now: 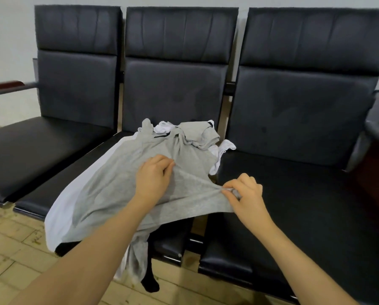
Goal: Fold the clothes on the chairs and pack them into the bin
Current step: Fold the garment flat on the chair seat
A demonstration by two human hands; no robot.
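Clothes lie heaped on the middle chair (pixel 175 89) of a row of three joined black padded chairs, and much of the pile is hidden: a grey T-shirt (pixel 118 186) covers the top, so only slivers show of a white garment (pixel 58 216) along the seat's left and front edges, a second patch of white cloth (pixel 224 150) at the seat's right edge, and a black garment (pixel 150 280) hanging below the front edge toward the floor. How many pieces lie beneath cannot be told. The left hand (pixel 153 179) rests on the grey T-shirt near the seat's centre, fingers curled and pinching a ridge of its fabric. The right hand (pixel 243 192) pinches a bunched corner of the same shirt and holds it stretched over the gap onto the right chair (pixel 305 172). Both forearms enter from the bottom edge and cover part of the hanging cloth. The left chair (pixel 41 142) and most of the right seat show bare black cushion. A dark wooden armrest (pixel 3 86) is cut off at the left edge, and a dark, blurred object at the far right edge cannot be identified. Pale tiled floor (pixel 12 245) lies in front of the seats. No bin appears in view.
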